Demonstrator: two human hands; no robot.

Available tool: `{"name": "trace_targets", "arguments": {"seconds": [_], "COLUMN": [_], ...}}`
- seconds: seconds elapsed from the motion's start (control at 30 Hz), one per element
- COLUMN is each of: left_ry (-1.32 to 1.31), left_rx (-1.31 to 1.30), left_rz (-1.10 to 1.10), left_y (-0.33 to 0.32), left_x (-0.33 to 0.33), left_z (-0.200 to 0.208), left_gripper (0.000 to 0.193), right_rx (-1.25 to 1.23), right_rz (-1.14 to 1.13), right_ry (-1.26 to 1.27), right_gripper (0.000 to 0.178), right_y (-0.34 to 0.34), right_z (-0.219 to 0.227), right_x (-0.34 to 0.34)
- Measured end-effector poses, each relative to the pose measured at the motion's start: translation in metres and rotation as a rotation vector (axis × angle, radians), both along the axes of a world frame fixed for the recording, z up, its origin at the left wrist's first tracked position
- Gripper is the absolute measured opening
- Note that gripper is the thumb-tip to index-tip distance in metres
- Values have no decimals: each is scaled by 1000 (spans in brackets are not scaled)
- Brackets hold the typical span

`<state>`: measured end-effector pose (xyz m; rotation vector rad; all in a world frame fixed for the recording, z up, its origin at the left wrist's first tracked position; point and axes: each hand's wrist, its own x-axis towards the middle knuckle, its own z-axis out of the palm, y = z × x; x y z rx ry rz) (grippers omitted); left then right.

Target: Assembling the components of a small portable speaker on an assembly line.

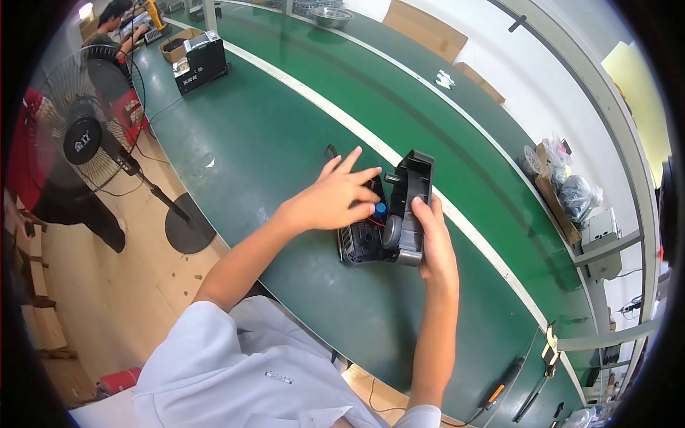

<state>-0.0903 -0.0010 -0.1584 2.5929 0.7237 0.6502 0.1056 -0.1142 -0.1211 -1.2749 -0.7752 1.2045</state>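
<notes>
My right hand [435, 242] grips a black plastic housing half [417, 178] by its right side, thumb on its inner face. The piece is tilted up on edge, with a dark round disc near its lower end. Just left of it, a second black housing half [360, 246] lies on the bench, its inside facing up. A small blue round part [380, 209] and a bit of red wire show within. Over this half my left hand [332, 196] is spread, fingers apart, its thumb tip beside the blue part. Whether the fingertips touch the inside is hidden.
A corded electric screwdriver [496, 392] lies at the bench's lower right. A black box-shaped machine [200, 64] stands at the far left end. Bagged parts in a cardboard tray [560, 189] sit on the right. A floor fan [89, 135] and other people are on the left.
</notes>
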Motion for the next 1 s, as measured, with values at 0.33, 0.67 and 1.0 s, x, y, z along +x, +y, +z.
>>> {"name": "trace_targets", "arguments": {"seconds": [0.33, 0.67, 1.0], "left_ry": [-598, -644, -620], "left_rx": [-549, -670, -735], "left_rz": [149, -317, -393], "left_y": [53, 90, 83], "left_x": [-7, -17, -18], "left_z": [-18, -61, -69], "left_gripper": [19, 20, 19], "right_rx": [-127, -211, -274], "right_rz": [55, -52, -54], "right_ry": [-178, -525, -790], "right_gripper": [73, 68, 68], "right_y": [7, 13, 23], "right_z": [5, 20, 16], "right_x": [-7, -34, -55]}}
